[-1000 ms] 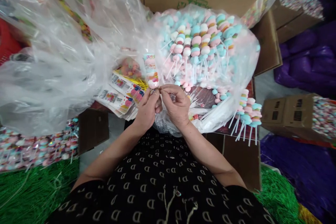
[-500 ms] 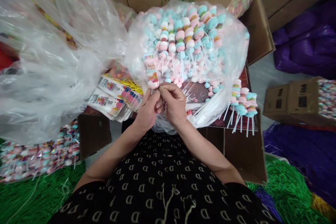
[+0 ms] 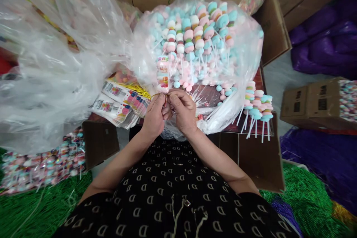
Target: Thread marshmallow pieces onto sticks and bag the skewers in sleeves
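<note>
A wrapped candy skewer (image 3: 163,72) stands upright just beyond my fingertips, its printed bag gathered at the lower end. My left hand (image 3: 155,116) and my right hand (image 3: 184,111) meet there, both closed in a pinch on a thin gold tie at the bag's neck. Beyond them, a clear plastic bag (image 3: 251,57) holds many pink, blue and white candy skewers (image 3: 189,39). Left of my left hand lie stacked printed wrappers (image 3: 111,105) and a bundle of yellow ties (image 3: 135,88). My fingers partly hide the knot area.
Large clear bags (image 3: 50,81) cover the left side. Several unwrapped skewers (image 3: 258,104) hang over the table's right edge. Cardboard boxes (image 3: 309,102) and purple bags (image 3: 326,44) stand at the right, with green strands (image 3: 309,197) below. Wrapped skewers (image 3: 47,165) lie at lower left.
The wrapped skewer has turned more upright and its printed face shows more fully. A gold tie now shows between my fingertips. The view has shifted slightly.
</note>
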Demonstrator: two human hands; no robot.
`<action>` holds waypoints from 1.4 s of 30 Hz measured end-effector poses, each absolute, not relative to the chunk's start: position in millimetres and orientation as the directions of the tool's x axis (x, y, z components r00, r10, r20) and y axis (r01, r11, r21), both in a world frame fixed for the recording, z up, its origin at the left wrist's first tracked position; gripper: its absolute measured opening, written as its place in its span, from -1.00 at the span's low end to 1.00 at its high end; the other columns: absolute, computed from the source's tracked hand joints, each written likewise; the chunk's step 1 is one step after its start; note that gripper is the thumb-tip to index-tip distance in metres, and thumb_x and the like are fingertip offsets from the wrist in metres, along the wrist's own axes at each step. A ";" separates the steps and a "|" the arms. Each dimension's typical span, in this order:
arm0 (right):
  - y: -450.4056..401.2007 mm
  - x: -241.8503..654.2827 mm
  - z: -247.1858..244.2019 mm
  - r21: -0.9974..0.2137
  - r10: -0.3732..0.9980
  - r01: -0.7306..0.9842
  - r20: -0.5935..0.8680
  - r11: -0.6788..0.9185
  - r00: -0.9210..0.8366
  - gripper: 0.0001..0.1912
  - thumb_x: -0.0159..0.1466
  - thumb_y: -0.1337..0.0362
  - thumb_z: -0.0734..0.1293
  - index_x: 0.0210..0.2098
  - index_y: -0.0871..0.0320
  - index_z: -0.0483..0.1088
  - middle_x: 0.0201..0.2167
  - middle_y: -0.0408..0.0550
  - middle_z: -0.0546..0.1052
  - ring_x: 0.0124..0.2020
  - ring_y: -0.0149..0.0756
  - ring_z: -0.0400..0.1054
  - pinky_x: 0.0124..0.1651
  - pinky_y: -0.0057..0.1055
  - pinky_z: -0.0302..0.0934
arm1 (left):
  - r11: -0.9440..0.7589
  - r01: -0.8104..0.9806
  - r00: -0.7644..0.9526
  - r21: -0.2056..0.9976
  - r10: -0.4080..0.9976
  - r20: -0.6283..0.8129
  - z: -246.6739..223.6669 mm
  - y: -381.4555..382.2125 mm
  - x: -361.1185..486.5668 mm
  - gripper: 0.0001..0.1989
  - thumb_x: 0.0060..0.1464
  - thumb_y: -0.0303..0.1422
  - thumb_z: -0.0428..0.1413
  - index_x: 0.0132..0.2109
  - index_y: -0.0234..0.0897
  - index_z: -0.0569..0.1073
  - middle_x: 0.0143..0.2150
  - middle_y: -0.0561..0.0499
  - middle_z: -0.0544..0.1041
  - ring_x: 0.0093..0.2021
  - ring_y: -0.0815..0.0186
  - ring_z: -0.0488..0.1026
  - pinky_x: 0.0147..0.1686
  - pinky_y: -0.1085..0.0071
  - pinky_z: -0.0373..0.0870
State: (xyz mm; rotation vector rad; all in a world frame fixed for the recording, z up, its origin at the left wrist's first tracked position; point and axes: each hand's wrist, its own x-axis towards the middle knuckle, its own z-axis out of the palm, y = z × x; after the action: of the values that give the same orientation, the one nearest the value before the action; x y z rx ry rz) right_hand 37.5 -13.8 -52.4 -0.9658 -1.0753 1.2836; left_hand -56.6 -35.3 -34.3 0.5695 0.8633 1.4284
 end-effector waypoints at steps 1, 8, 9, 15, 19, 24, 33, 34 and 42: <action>-13.7 37.6 -51.4 -0.971 0.997 -0.230 0.072 0.068 -0.009 -0.71 0.33 -0.08 0.50 -0.28 -0.01 0.58 -0.23 -0.14 0.63 -0.20 -0.34 0.55 -0.25 -0.41 0.50 | 0.097 -0.603 -0.057 0.792 0.985 -0.164 -35.4 -35.5 -57.4 -0.52 0.38 -0.10 0.18 -0.43 -0.19 0.21 -0.63 0.21 0.18 -0.66 0.49 0.08 -0.63 0.50 0.12; -15.7 34.8 -45.3 -0.968 0.998 -0.243 0.065 0.062 -0.001 -0.66 0.34 -0.08 0.46 -0.36 0.02 0.46 -0.23 -0.15 0.61 -0.28 -0.40 0.51 -0.23 -0.41 0.47 | 0.087 -0.629 -0.085 0.773 0.980 -0.180 -40.2 -37.2 -55.0 -0.48 0.24 -0.07 0.31 -0.43 -0.19 0.19 -0.62 0.25 0.11 -0.69 0.53 -0.03 -0.69 0.53 -0.04; -16.5 34.3 -44.7 -0.965 0.999 -0.259 0.036 0.033 -0.009 -0.66 0.34 -0.08 0.46 -0.36 0.02 0.45 -0.26 -0.16 0.60 -0.32 -0.40 0.50 -0.30 -0.43 0.45 | 0.089 -0.630 -0.087 0.771 0.979 -0.183 -39.6 -37.6 -54.0 -0.48 0.24 -0.07 0.31 -0.43 -0.19 0.19 -0.62 0.25 0.11 -0.69 0.53 -0.02 -0.69 0.54 -0.04; -20.9 35.3 -40.1 -0.930 0.994 -0.351 -0.093 -0.108 -0.059 -0.60 0.29 -0.10 0.51 -0.37 0.03 0.37 -0.40 -0.21 0.50 -0.49 -0.45 0.39 -0.50 -0.48 0.35 | 0.181 -0.614 -0.014 0.768 0.971 -0.239 -34.3 -39.5 -55.0 -0.56 0.34 -0.12 0.21 -0.45 -0.21 0.31 -0.66 0.24 0.07 -0.71 0.51 -0.04 -0.68 0.53 -0.03; -21.0 39.7 -38.0 -0.883 0.974 -0.420 -0.148 -0.209 -0.172 -0.57 0.26 -0.09 0.54 -0.40 0.04 0.35 -0.50 -0.25 0.46 -0.56 -0.47 0.31 -0.58 -0.52 0.27 | 0.248 -0.625 0.089 0.740 0.965 -0.247 -31.7 -39.6 -60.5 -0.56 0.37 -0.13 0.15 -0.46 -0.21 0.33 -0.66 0.25 0.01 -0.72 0.51 -0.08 -0.68 0.54 0.00; -14.8 51.8 -36.7 -0.840 0.930 -0.466 -0.114 -0.279 -0.350 -0.67 0.19 -0.03 0.57 -0.31 0.01 0.47 -0.43 -0.20 0.58 -0.40 -0.36 0.47 -0.33 -0.42 0.45 | 0.316 -0.636 0.249 0.704 0.947 -0.201 -24.6 -42.1 -66.2 -0.55 0.35 -0.16 0.12 -0.50 -0.21 0.28 -0.68 0.25 -0.04 -0.72 0.52 -0.09 -0.68 0.56 0.04; 5.5 83.8 -41.9 -0.921 0.729 -0.280 -0.007 -0.272 -0.685 -0.53 0.13 -0.17 0.56 -0.18 0.04 0.66 -0.25 0.00 0.68 -0.01 -0.02 0.59 0.09 -0.10 0.50 | 0.598 -0.534 0.611 0.598 0.761 -0.216 -20.9 -47.4 -71.7 -0.48 0.34 -0.09 0.10 -0.55 -0.21 0.22 -0.71 0.26 -0.10 -0.75 0.53 -0.15 -0.72 0.57 0.02; 7.0 85.6 -42.0 -0.937 0.734 -0.263 0.010 -0.230 -0.679 -0.55 0.15 -0.18 0.56 -0.20 0.05 0.66 -0.24 0.00 0.69 0.00 -0.03 0.59 0.12 -0.09 0.48 | 0.607 -0.531 0.616 0.592 0.756 -0.223 -21.7 -47.1 -72.0 -0.47 0.32 -0.08 0.11 -0.56 -0.21 0.21 -0.71 0.26 -0.10 -0.75 0.53 -0.14 -0.72 0.57 0.02; 10.0 85.7 -50.0 -0.940 0.845 -0.278 -0.020 -0.198 -0.534 -0.56 0.08 -0.16 0.64 -0.28 0.03 0.66 -0.35 -0.16 0.68 -0.25 -0.23 0.56 -0.01 -0.22 0.48 | 0.600 -0.573 0.557 0.558 0.785 -0.271 -26.7 -44.3 -71.6 -0.48 0.36 -0.08 0.12 -0.52 -0.22 0.28 -0.70 0.28 -0.07 -0.76 0.54 -0.16 -0.71 0.57 0.06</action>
State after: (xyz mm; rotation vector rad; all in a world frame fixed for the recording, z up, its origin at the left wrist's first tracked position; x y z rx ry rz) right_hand 85.7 10.0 -50.0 -0.7227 -1.2678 1.8298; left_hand -71.6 -44.3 -26.7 0.4366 0.5340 0.8317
